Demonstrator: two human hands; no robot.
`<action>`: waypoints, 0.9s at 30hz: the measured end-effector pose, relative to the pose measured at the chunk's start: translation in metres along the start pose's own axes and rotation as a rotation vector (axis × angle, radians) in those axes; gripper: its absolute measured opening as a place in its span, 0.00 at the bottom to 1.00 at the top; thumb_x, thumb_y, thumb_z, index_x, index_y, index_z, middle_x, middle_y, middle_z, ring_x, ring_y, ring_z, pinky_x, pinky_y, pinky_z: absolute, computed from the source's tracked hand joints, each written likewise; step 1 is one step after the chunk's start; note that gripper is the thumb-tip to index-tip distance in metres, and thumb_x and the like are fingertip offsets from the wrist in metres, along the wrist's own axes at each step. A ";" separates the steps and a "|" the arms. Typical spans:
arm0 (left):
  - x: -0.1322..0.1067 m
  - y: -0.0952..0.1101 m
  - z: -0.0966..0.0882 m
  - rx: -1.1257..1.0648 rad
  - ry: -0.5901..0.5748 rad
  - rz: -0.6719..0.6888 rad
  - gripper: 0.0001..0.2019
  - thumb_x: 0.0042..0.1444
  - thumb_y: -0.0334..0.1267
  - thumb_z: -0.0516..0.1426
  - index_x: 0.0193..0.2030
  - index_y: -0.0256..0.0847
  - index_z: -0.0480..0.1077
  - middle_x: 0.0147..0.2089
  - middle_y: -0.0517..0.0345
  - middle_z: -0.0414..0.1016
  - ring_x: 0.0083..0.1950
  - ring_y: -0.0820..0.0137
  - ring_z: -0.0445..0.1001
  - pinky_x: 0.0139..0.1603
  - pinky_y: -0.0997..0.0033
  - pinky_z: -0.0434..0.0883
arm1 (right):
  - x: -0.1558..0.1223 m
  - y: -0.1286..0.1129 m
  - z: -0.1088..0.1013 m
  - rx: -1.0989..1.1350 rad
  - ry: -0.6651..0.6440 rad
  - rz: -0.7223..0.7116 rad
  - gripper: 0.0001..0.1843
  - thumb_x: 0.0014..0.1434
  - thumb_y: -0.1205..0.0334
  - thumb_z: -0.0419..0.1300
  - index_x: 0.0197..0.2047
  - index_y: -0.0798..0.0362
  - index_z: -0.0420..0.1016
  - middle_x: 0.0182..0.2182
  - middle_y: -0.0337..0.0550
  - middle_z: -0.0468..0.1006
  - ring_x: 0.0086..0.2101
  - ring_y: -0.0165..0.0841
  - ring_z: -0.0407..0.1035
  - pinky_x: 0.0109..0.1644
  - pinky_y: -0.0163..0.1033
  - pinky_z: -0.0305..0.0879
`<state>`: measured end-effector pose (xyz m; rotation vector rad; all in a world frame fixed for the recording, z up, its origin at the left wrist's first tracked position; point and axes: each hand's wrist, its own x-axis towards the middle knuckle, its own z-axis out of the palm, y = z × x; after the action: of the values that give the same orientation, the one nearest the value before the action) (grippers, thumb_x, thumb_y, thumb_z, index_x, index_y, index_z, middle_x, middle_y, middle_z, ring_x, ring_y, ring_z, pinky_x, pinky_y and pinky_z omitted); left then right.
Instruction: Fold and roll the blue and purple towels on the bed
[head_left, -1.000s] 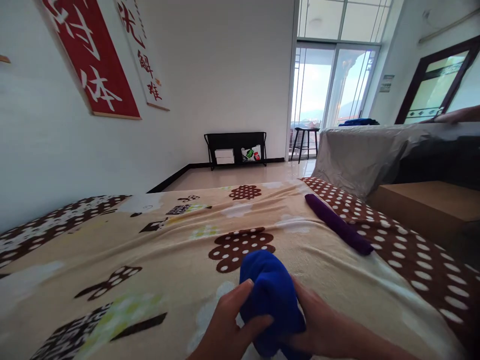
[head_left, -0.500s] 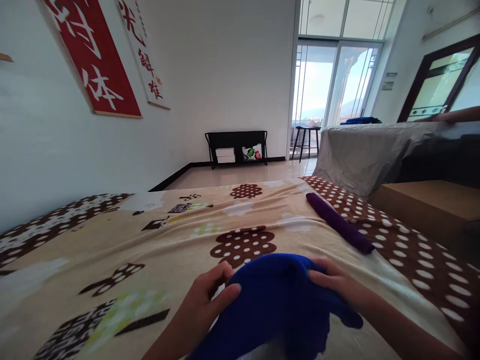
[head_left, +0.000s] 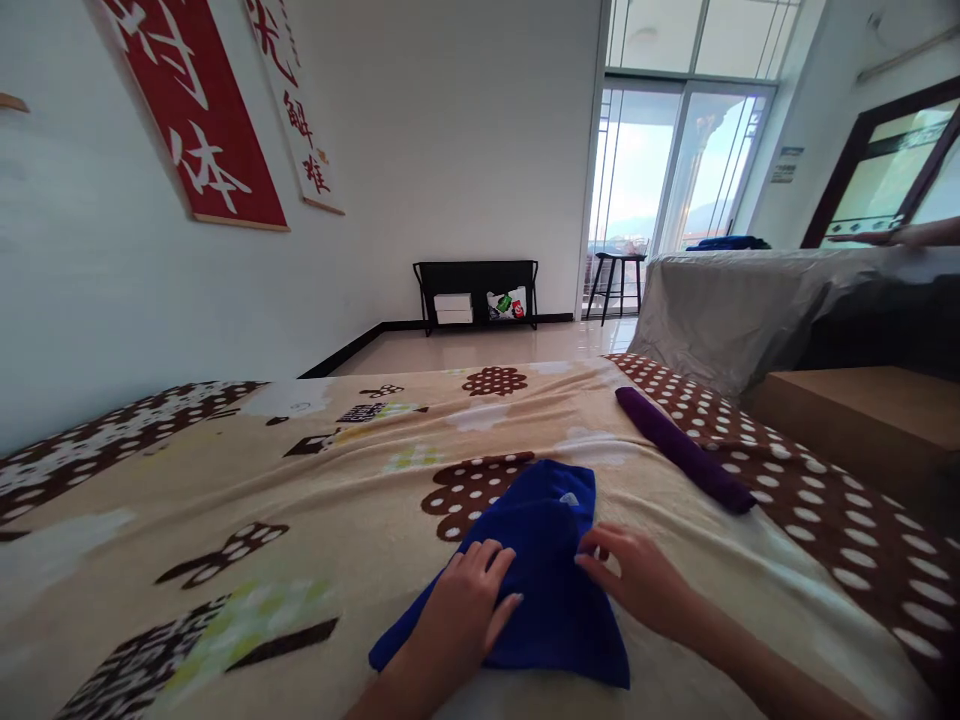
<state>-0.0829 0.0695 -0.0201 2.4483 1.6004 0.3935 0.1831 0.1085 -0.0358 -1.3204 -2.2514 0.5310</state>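
**Both palms flat on blue cloth, nothing grasped**

Pressing down with fingers spread and uncurled, both hands: left hand [head_left: 469, 600] laid flat on the near-left part of the blue cloth [head_left: 544, 565], right hand [head_left: 637, 580] resting at its right edge, fingertips touching the fabric. Neither closed around anything; no pinch, no fold of cloth caught between the fingers.

Spread flat on the patterned blanket [head_left: 262, 500], that blue cloth, at 12 o'clock from the wearer and close in. Far end narrow and squared, with a small pale tag near its top corner; near end wider, fanning out toward 6 o'clock, its left corner poking out past the left wrist toward 7 o'clock. Partly overlapping a brown dotted flower print at 11 o'clock from it.

Lying at 2 o'clock from the blue cloth, well apart from both hands: a purple rolled cloth [head_left: 682, 450], slanted along the brown dotted border of the blanket.

Further off at 2 to 3 o'clock, a grey-covered bed [head_left: 735, 300], with another person's forearm [head_left: 907, 235] stretched over its top at the frame's right edge. Beside it, nearer, a bare wooden surface [head_left: 862, 400]. At 12 o'clock against the far wall, a low black rack [head_left: 476, 290] holding white boxes and a bag; just right of it a stool [head_left: 615, 275] by the glass doors. High at 10 o'clock on the wall, a red banner [head_left: 195, 110] with white characters.
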 end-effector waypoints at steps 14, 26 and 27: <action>0.018 0.000 0.001 -0.386 0.133 -0.090 0.14 0.68 0.41 0.45 0.42 0.39 0.69 0.40 0.53 0.76 0.41 0.65 0.74 0.45 0.66 0.70 | 0.025 -0.012 0.045 -0.254 -0.042 0.134 0.27 0.63 0.47 0.58 0.57 0.58 0.72 0.49 0.60 0.77 0.51 0.51 0.71 0.58 0.55 0.61; 0.016 -0.003 0.010 -1.109 0.292 -0.467 0.25 0.40 0.35 0.57 0.50 0.40 0.74 0.52 0.50 0.78 0.56 0.54 0.73 0.56 0.61 0.69 | 0.022 -0.040 0.059 0.777 0.065 0.058 0.26 0.53 0.46 0.66 0.50 0.51 0.76 0.43 0.44 0.79 0.42 0.38 0.72 0.49 0.42 0.69; 0.014 -0.009 0.005 -1.180 0.298 -0.499 0.24 0.40 0.35 0.57 0.48 0.39 0.75 0.47 0.51 0.80 0.50 0.55 0.76 0.51 0.62 0.72 | 0.022 -0.031 0.056 0.786 0.088 0.085 0.25 0.50 0.47 0.68 0.48 0.52 0.77 0.38 0.42 0.79 0.38 0.37 0.72 0.44 0.40 0.70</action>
<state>-0.0835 0.0854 -0.0263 1.1150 1.3614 1.2019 0.1196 0.1084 -0.0595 -0.9870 -1.6292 1.2025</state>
